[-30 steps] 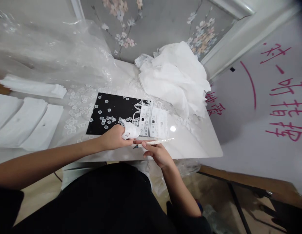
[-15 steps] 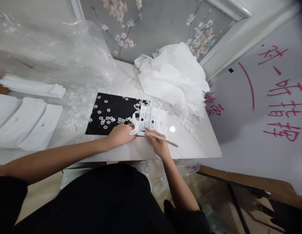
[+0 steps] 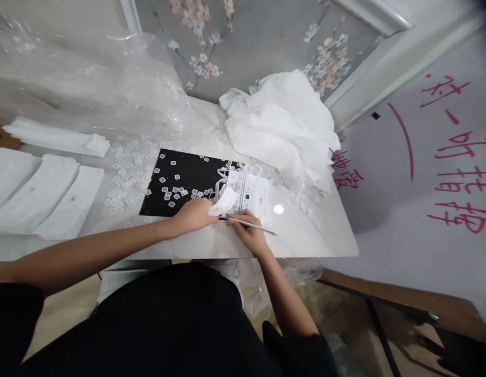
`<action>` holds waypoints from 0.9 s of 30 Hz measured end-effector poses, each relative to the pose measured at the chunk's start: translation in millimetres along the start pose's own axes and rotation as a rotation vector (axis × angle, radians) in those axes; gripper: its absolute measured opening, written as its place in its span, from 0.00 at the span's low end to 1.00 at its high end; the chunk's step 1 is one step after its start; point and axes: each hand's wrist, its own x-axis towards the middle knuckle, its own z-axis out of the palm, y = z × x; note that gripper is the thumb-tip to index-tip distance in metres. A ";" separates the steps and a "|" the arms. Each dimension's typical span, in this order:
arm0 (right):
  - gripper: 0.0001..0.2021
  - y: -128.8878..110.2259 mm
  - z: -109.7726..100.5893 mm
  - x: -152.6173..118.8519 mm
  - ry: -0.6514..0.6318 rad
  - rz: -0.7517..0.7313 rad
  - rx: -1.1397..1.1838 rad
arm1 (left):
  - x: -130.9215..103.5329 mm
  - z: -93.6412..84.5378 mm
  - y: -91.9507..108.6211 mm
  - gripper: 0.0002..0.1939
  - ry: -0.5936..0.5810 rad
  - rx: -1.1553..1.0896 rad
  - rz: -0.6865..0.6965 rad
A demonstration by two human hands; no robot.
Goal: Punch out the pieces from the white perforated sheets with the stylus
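White, thin and pliant, a soft piece [image 3: 224, 201] curls up out of the left hand [image 3: 193, 213], smooth-faced and bent into a shallow arc. Left fingers are pinched on its lower left edge; its free part leans over pale panels [image 3: 261, 189], flat and marked with small round dots and dark squares. Right fingers close narrowly round a slim, straight stick [image 3: 262, 228], light in colour, which slants down to the right just beside the soft piece; its tip, near the left fingers, is too small to make out.

Under the left hand's far side lies a matt black sheet [image 3: 183, 163], rectangular, strewn with translucent little squares [image 3: 173, 191]. More of these spill leftward across the pale, smooth worktop [image 3: 313, 230]. Farther out, long white strips [image 3: 50, 191] lie flat at the left, crinkled clear plastic [image 3: 93, 78] billows behind them, a crumpled white heap [image 3: 282, 125] sits at the back, and a whiteboard [image 3: 384, 204] with red writing stands on the right
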 end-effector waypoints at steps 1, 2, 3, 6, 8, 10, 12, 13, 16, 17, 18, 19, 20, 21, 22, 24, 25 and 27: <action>0.14 1.3 0.4 0.6 0.000 -0.016 -0.015 | 0.1 0.2 -0.3 0.08 -0.001 -0.002 -0.002; 0.14 2.3 1.1 1.2 0.000 -0.043 -0.037 | 0.2 0.4 -0.9 0.08 -0.004 -0.007 0.000; 0.13 3.0 1.9 1.7 0.003 -0.080 -0.067 | 0.4 0.5 -1.8 0.08 -0.009 -0.016 0.004; 0.13 4.3 5.7 1.9 0.007 -0.215 -0.216 | 0.6 -0.1 -5.5 0.08 -0.028 -0.091 0.041; 0.14 5.5 8.7 1.0 -0.006 -0.275 -0.318 | 0.7 -1.1 -7.7 0.09 -0.041 -0.168 0.083; 0.15 7.7 11.4 0.0 -0.020 -0.297 -0.388 | 0.4 -2.5 -9.1 0.09 -0.049 -0.215 0.112; 0.16 10.1 13.3 -0.4 -0.005 -0.308 -0.424 | -0.3 -3.9 -9.5 0.09 -0.049 -0.210 0.106; 0.16 10.9 14.0 -0.3 0.014 -0.319 -0.434 | -0.9 -4.4 -9.4 0.10 -0.046 -0.196 0.094; 0.16 10.0 15.3 0.5 0.082 -0.352 -0.432 | -4.0 -5.6 -9.4 0.10 -0.028 -0.150 0.079; 0.16 8.7 14.9 0.9 0.107 -0.349 -0.422 | -5.3 -6.0 -9.7 0.09 -0.019 -0.138 0.083; 0.15 7.3 13.6 1.7 0.133 -0.336 -0.410 | -6.7 -6.7 -10.0 0.09 -0.011 -0.128 0.086; 0.15 6.0 11.0 3.0 0.169 -0.317 -0.397 | -8.2 -7.6 -10.4 0.08 -0.008 -0.120 0.086; 0.14 5.1 6.5 5.5 0.211 -0.295 -0.385 | -9.7 -9.0 -10.7 0.08 -0.010 -0.115 0.080; 0.13 4.8 -0.3 9.5 0.263 -0.277 -0.375 | -11.2 -10.8 -11.0 0.08 -0.018 -0.114 0.069; 0.12 5.0 -9.8 15.4 0.321 -0.263 -0.370 | -12.7 -12.8 -11.1 0.09 -0.031 -0.114 0.050; 0.12 6.5 -38.3 33.8 0.443 -0.253 -0.382 | -15.6 -17.4 -11.4 0.09 -0.068 -0.123 0.001; 0.13 7.0 -57.3 45.7 0.496 -0.250 -0.402 | -16.9 -19.4 -11.7 0.09 -0.086 -0.129 -0.020; 0.14 5.3 -102.5 72.1 0.565 -0.247 -0.460 | -18.7 -22.3 -13.2 0.08 -0.110 -0.142 -0.037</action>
